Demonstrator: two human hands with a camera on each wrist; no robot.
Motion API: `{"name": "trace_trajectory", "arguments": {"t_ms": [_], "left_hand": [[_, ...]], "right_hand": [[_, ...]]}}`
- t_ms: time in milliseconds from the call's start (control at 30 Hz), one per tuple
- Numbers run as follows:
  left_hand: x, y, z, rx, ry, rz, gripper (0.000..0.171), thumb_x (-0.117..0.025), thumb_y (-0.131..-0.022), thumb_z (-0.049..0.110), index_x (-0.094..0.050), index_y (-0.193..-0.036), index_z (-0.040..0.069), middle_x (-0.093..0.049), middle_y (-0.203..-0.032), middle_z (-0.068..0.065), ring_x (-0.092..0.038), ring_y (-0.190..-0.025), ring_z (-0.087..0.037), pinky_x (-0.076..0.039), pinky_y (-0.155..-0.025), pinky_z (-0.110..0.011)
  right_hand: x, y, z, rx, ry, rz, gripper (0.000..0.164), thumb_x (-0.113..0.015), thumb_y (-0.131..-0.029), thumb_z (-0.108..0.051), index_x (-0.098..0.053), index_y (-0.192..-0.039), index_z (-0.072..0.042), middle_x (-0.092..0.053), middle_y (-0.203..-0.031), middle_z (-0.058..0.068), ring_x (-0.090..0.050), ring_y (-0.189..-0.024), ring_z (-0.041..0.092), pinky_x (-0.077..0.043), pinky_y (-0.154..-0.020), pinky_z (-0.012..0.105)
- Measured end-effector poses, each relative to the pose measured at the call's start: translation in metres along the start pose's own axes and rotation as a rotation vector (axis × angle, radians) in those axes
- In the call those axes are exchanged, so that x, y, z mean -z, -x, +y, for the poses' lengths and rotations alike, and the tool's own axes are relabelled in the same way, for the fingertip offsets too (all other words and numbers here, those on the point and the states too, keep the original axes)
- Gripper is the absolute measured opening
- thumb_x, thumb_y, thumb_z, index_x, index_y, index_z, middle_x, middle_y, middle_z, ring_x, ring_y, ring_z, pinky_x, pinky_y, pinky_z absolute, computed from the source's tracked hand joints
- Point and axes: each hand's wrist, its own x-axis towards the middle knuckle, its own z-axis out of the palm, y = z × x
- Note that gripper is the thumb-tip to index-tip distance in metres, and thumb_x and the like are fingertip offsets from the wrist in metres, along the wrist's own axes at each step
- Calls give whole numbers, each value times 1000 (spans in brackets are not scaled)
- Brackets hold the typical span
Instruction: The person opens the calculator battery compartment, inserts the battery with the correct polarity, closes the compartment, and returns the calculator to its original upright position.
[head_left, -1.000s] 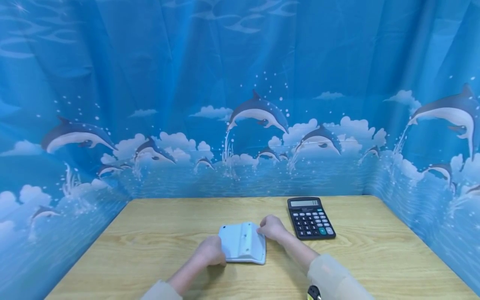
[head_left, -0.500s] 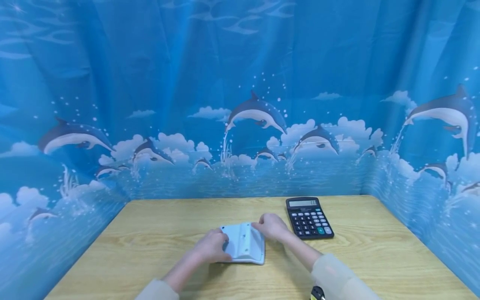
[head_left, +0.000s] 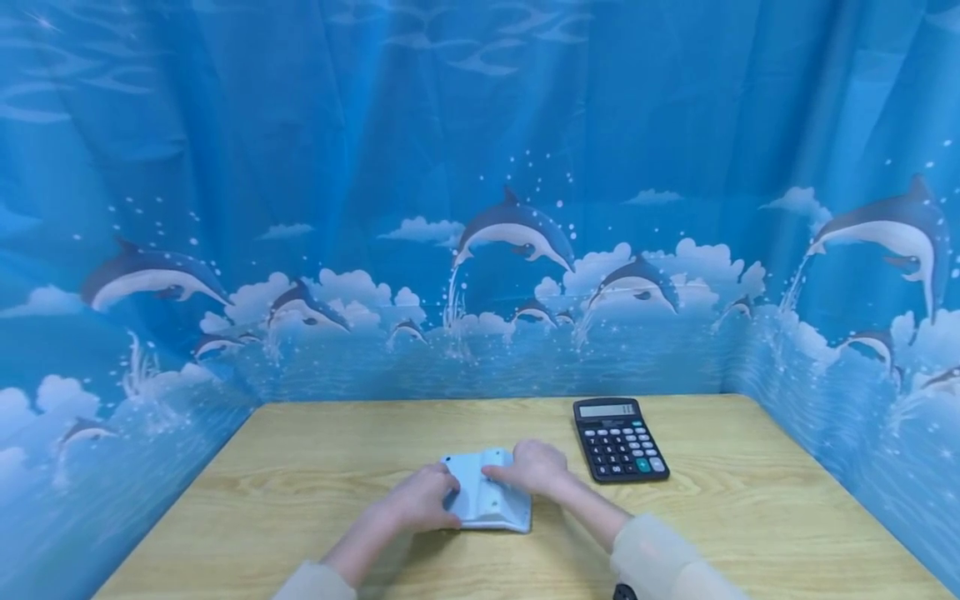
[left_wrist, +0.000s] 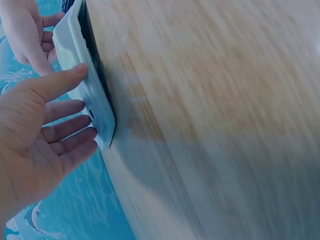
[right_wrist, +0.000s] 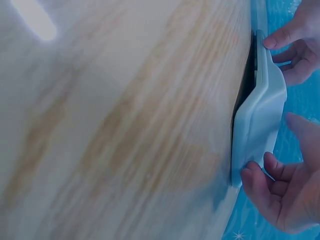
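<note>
A pale blue calculator (head_left: 468,492) lies on the table with its back up, showing a raised ridge and small screws. My left hand (head_left: 422,500) holds its left side, thumb at the near edge and fingers over the back. In the left wrist view, that thumb touches the rim of the casing. My right hand (head_left: 537,467) is at the far right corner, its thumb reaching across the back to the ridge. In the right wrist view, curled fingers of the right hand (right_wrist: 285,190) touch the corner's edge. The calculator's keys and display face down, hidden.
A black calculator (head_left: 618,440) lies face up to the right, beyond my right forearm. A small dark object (head_left: 625,592) shows partly beside the right sleeve at the bottom edge. A blue dolphin-print curtain (head_left: 480,358) surrounds the back and sides of the wooden table (head_left: 315,454).
My left hand has shifted from the calculator's left edge onto its back. My right thumb has moved leftward, from the far right edge to the ridge. The pale blue calculator stays about in place.
</note>
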Motion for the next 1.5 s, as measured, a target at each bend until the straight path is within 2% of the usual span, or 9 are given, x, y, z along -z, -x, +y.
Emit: {"name": "trace_trajectory", "arguments": {"t_ms": [167, 467, 667, 1000, 1300, 1500], "left_hand": [[-1, -1, 0, -10, -5, -2, 44, -80, -67, 29, -69, -99, 2, -60, -90, -6, -56, -80, -14, -48, -72, -27], [0, 0, 1, -2, -12, -8, 44, -80, -67, 29, -69, -99, 1, -59, -88, -6, -56, -77, -13, -48, -69, -25], [-1, 0, 0, -21, -12, 9, 43, -80, -67, 28, -69, -97, 0, -59, -86, -5, -55, -75, -12, -47, -67, -24], [-2, 2, 1, -6, -3, 12, 42, -81, -66, 27, -69, -96, 1, -58, -86, -5, -54, -76, -12, -47, -67, -24], [-2, 2, 1, -24, 2, 29, 37, -81, -66, 26, -69, -91, 1, -58, -84, -4, -52, -73, -10, -45, -64, -23], [-3, 1, 1, -18, -7, 36, 39, -81, -65, 26, -70, -92, 1, -59, -85, -6, -55, -75, -13, -47, -66, -24]], "right_hand": [[-2, -1, -3, -27, -33, -20, 52, -62, -75, -60, -45, -59, -14, -42, -54, -2, -36, -46, 11, -28, -44, 23], [-4, 1, -5, -68, -81, -56, 53, -67, -72, -59, -49, -63, -10, -50, -58, 3, -53, -47, 17, -43, -38, 26], [-3, 0, -3, -84, -63, -101, 57, -64, -72, -63, -51, -70, -7, -51, -64, 6, -53, -52, 18, -48, -43, 29], [-8, -2, -6, -106, -19, -128, 54, -60, -76, -62, -52, -65, -10, -51, -62, 4, -52, -51, 16, -46, -42, 28], [-7, -1, -8, -85, 51, -108, 49, -56, -78, -60, -48, -59, -15, -48, -57, 0, -45, -49, 14, -38, -44, 28], [-5, -1, -10, -71, 54, -106, 48, -56, -79, -59, -51, -61, -14, -49, -58, 1, -47, -51, 15, -40, -46, 28]]}}
